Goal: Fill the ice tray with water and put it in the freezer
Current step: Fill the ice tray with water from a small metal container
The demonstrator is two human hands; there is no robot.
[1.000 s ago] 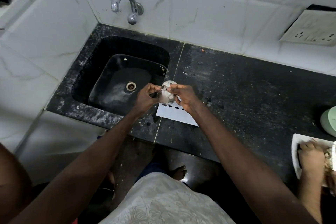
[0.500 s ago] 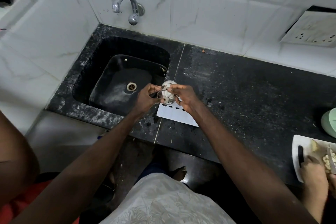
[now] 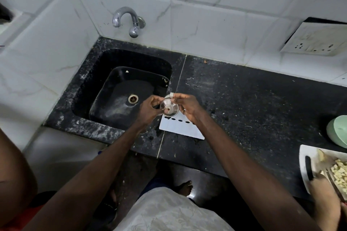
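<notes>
**Metal piece turned between the hands; tray lies unfilled on tabletop**

Since half a second ago the round metal piece (image 3: 169, 108) has tilted, so that its circular face and centre stub now point up at the camera. Both hands are where they were. At the right edge, another person's hand (image 3: 326, 199) has dropped lower on the chopping board (image 3: 303, 157).

The left hand (image 3: 148, 108) has curled fingers, with thumb and fingertips pinching the near-left of the metal piece. The right hand (image 3: 187, 107) pinches its upper right rim, where a small pale tab shows. The piece is held in the air above the seam between sink and tabletop.

The white tray (image 3: 184, 129), flat with a row of dark oval openings, lies on the tabletop (image 3: 253, 99) directly below the hands, just beside the sink's right rim. Its far edge is hidden by them. Whether it is the tray proper or a cover cannot be told. No water is visible on it.

The black sink (image 3: 93, 73) lies to the left, with its drain (image 3: 133, 98) near the left hand. A chrome tap (image 3: 129, 20) is mounted on the tiled wall above, with no flow seen.

Pale chopped pieces (image 3: 339, 172) lie on the board. A green bowl (image 3: 338, 133) stands beyond it. A socket plate (image 3: 317, 41) is fixed to the wall at upper right.
</notes>
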